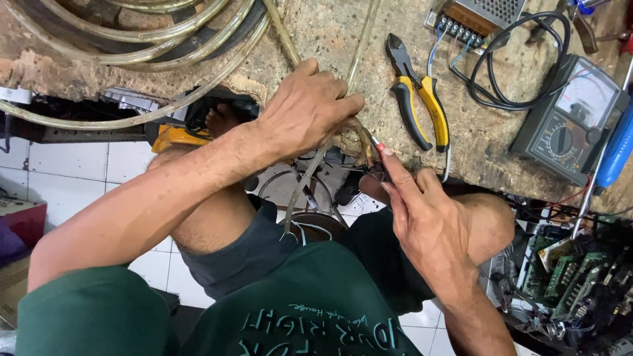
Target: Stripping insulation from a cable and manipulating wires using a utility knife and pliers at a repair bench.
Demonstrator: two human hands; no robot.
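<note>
Left hand (306, 109) grips clear tubing (310, 175) at the counter (330, 33) edge; right hand (422, 217), at its 4 o'clock, pinches a small red-tipped tool (376, 144). Yellow-handled cutters (419, 99) lie at 2 o'clock.

Yellow-and-black handles on the cutters (417, 99); clear yellowish tubing (132, 39); dark grey meter (572, 118) with pale dial; blue tool handle (616, 155); green circuit boards (567, 270); white floor tiles (66, 171); dark green shirt (316, 310).
</note>
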